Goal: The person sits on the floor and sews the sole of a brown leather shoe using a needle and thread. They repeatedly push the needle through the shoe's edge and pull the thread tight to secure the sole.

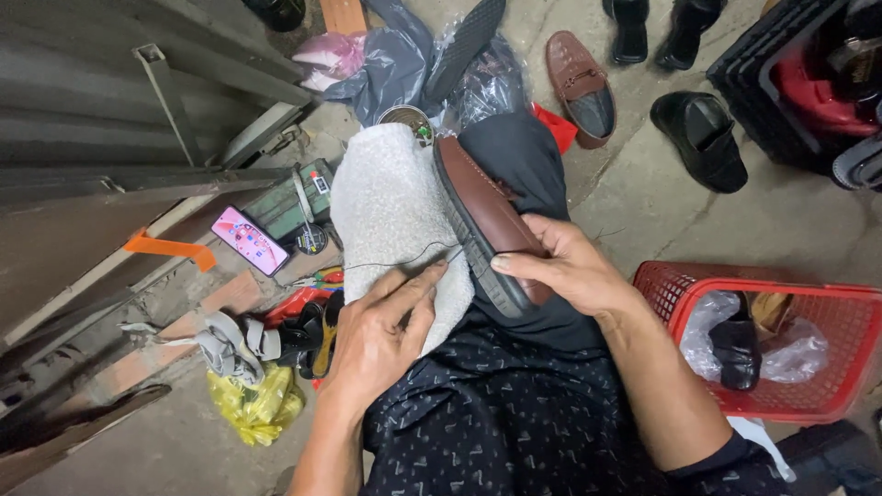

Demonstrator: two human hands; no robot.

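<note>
A brown loafer (480, 209) with a dark ridged sole lies on its side across my lap, partly on a grey-white towel (386, 207). My right hand (570, 266) grips the shoe's heel end, thumb on the sole edge. My left hand (381, 335) rests on the towel beside the sole, its fingertips pinching a thin dark thread (404, 259) that runs towards the sole. Whether a needle is in the fingers is too small to tell.
A red plastic basket (836, 308) with a black shoe in a bag stands at my right. Another brown loafer (581, 87) and black shoes (703, 138) lie on the concrete floor ahead. At my left are a lit phone (248, 241), tools and a yellow bag (257, 404).
</note>
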